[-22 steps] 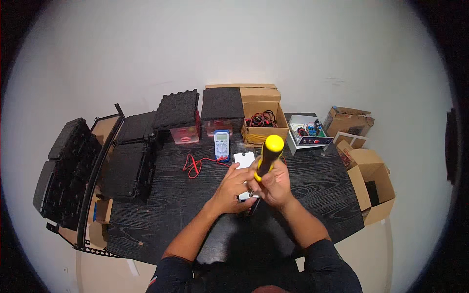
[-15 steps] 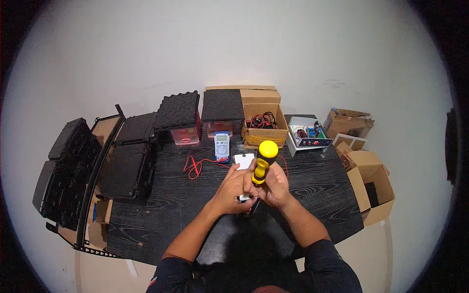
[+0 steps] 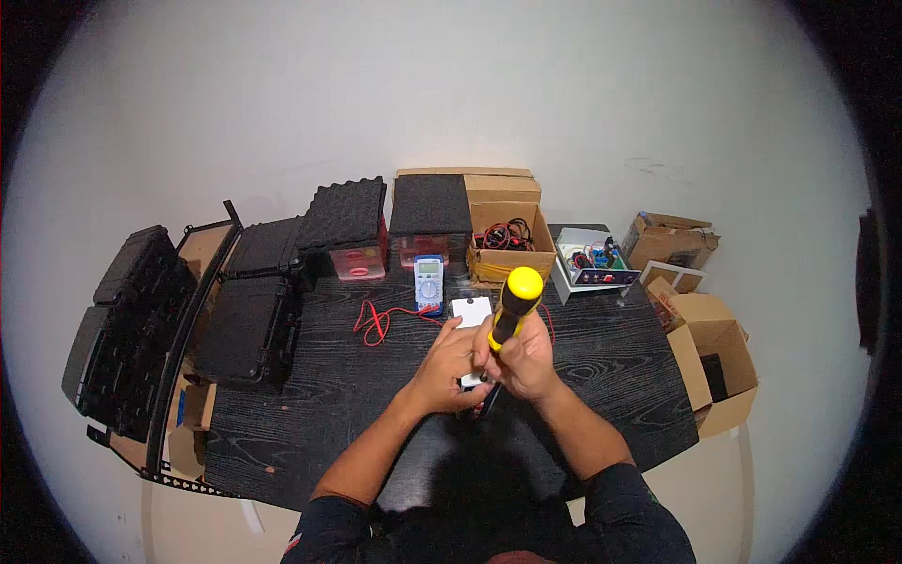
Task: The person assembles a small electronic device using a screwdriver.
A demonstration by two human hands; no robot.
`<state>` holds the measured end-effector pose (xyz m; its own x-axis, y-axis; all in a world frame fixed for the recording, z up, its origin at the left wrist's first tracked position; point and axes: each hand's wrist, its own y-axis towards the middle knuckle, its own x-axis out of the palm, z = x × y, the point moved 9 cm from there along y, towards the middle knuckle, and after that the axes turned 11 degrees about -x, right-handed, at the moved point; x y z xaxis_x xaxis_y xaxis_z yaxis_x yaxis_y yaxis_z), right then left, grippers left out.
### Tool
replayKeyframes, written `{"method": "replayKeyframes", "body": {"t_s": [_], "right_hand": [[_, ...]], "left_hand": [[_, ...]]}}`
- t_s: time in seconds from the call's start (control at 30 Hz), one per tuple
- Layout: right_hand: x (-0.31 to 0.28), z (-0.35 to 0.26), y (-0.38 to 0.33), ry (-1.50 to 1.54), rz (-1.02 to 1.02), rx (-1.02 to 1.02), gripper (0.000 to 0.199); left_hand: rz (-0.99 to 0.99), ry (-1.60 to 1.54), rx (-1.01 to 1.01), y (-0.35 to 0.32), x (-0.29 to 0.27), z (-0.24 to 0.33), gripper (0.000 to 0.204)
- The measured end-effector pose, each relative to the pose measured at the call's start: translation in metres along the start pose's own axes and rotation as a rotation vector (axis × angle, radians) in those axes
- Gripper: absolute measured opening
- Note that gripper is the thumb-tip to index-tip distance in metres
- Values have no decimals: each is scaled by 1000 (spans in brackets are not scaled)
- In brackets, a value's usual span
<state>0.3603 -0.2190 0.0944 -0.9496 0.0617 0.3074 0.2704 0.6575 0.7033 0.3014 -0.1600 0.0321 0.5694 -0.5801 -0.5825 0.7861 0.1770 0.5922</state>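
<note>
Centre of frame, just below middle: right hand (image 3: 526, 362) clamped round the yellow-and-black screwdriver (image 3: 512, 308), handle sticking up toward the upper middle, shaft pointing down between both hands. Left hand (image 3: 451, 367) closed on a small white part (image 3: 473, 379), pressed against the right hand, so the hands are together. Only a sliver of that part shows between the fingers; can't tell what it is or where the tip meets it, tip is hidden.

Screwdriver looks light and rigid, grippy moulded handle, best taken on the fat black-and-yellow grip as it is now. The white part looks small, light, hard plastic, probably easy to let slip, so pinch it by its edges.

Just above the hands a white flat plate (image 3: 470, 310) lies on the black table (image 3: 282, 414). A blue multimeter (image 3: 428, 280) with red leads (image 3: 376, 324) sits above centre-left. Black cases (image 3: 254, 324) at left, open cardboard box (image 3: 719, 362) at right edge. Small items in the back boxes too blurred to name
</note>
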Motion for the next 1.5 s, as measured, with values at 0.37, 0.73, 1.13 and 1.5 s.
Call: {"method": "replayKeyframes", "body": {"t_s": [0.37, 0.73, 1.13, 1.5], "right_hand": [[-2, 14, -6, 197, 14, 170, 67], [-4, 12, -3, 142, -10, 78, 55], [-14, 7, -7, 29, 46, -13, 54], [7, -2, 3, -43, -52, -18, 55]], "left_hand": [[69, -147, -46, 1, -9, 1, 26], [49, -133, -18, 2, -9, 7, 26], [28, -62, 34, -2, -3, 2, 23], [42, -112, -10, -1, -6, 2, 24]]}}
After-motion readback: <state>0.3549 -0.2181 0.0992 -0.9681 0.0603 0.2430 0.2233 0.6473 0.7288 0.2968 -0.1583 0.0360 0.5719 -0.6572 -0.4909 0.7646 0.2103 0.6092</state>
